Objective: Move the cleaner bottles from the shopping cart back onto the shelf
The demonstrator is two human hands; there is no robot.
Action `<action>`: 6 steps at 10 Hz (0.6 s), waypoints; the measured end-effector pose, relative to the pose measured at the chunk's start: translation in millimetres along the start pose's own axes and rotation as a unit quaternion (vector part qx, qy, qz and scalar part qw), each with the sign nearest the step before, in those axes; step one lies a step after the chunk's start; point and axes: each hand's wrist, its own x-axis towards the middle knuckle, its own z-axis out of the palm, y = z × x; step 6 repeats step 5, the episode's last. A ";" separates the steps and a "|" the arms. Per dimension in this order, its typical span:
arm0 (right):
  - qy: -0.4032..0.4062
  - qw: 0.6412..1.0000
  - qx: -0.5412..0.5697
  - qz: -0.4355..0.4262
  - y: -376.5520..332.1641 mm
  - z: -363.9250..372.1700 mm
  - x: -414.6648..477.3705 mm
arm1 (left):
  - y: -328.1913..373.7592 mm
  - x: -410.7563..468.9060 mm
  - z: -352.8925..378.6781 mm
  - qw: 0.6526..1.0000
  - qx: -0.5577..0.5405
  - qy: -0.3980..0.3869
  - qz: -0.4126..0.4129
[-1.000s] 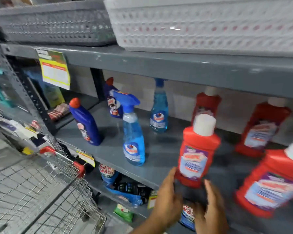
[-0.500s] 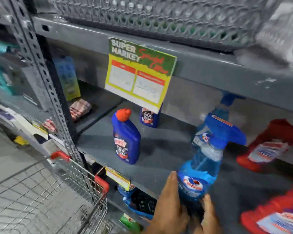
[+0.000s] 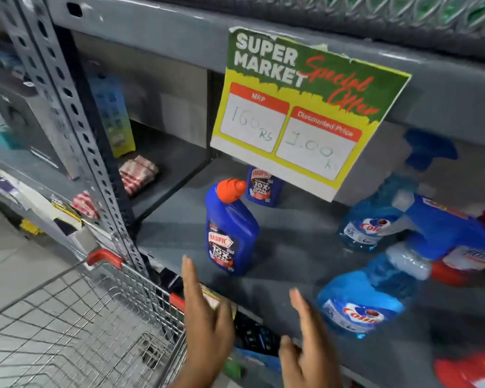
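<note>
Both hands are shown empty at the front edge of the grey metal shelf (image 3: 291,247). The left hand (image 3: 207,329) is held flat with fingers extended together, palm turned rightward; the right hand (image 3: 308,345) is spread open with fingers loosely apart, palm turned leftward. Neither hand is in contact with any bottle.

A dark blue Harpic bottle (image 3: 230,231) with an orange cap is seen standing upright on the shelf, just beyond the left hand's fingertips. A second Harpic bottle (image 3: 262,186) stands further back, its top hidden behind the special-offer price card (image 3: 300,107) that hangs from the shelf above.

To the right of the right hand, a blue Colin spray bottle (image 3: 367,298) is seen close to the shelf's front edge, leaning in this view and blurred. A second Colin spray bottle (image 3: 373,217) stands behind it. Red bottles (image 3: 465,371) are partly cut off at the right edge.

The wire shopping cart (image 3: 81,331), with red trim on its rim, is positioned at lower left against the shelf upright; no bottles are visible in the part of its basket shown. Folded checked cloths (image 3: 137,175) lie in the neighbouring bay to the left.
</note>
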 end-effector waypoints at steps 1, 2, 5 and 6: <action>-0.167 0.983 0.041 0.058 -12.5 33.2 21.0 | -10.7 42.0 -12.1 0.994 0.070 -0.071 -0.032; -0.202 0.974 0.056 0.083 -27.8 61.0 34.1 | -5.9 55.2 -13.1 0.991 0.074 -0.107 -0.022; -0.045 0.983 0.177 0.030 -48.7 24.9 0.0 | 3.6 47.0 -40.6 0.983 0.097 -0.155 0.008; -0.045 0.983 0.177 0.030 -48.7 24.9 0.0 | 3.6 47.0 -40.6 0.983 0.097 -0.155 0.008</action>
